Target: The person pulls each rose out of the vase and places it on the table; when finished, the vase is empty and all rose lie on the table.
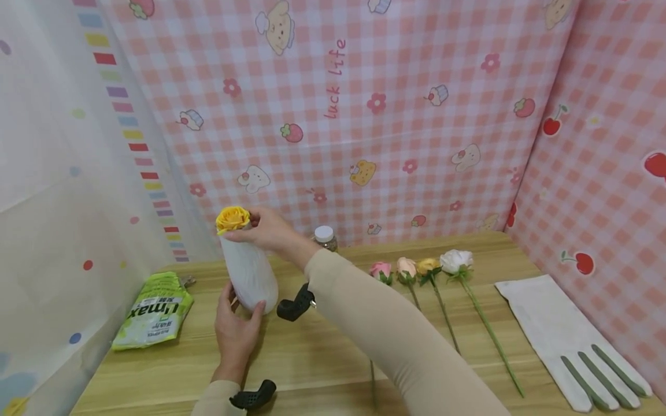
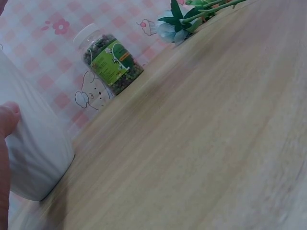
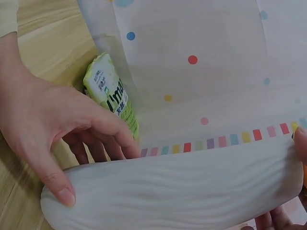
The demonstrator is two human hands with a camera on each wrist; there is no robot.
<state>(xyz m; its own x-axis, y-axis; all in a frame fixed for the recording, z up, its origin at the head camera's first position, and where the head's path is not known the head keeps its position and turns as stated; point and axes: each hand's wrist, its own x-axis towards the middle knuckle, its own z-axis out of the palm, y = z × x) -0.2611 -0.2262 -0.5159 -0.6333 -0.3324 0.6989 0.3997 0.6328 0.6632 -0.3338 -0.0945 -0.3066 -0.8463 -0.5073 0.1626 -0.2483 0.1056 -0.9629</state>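
Note:
A white vase (image 1: 250, 277) with a wavy, ridged surface stands tilted slightly left on the wooden table. My left hand (image 1: 235, 332) grips it low down, thumb on one side and fingers on the other, as the right wrist view also shows. A yellow rose (image 1: 232, 219) sits at the vase's mouth, its stem hidden inside. My right hand (image 1: 270, 231) pinches the rose just under its bloom, close against the rim. In the right wrist view only a sliver of the rose (image 3: 305, 177) shows at the edge.
Left of the vase lies a green packet (image 1: 156, 315). A white-lidded jar (image 2: 112, 62) stands behind. To the right lie a pink rose (image 1: 381, 270), a peach rose (image 1: 406, 268), another yellow rose (image 1: 429, 266), a white flower (image 1: 457, 261) and a white-and-grey glove (image 1: 551, 318).

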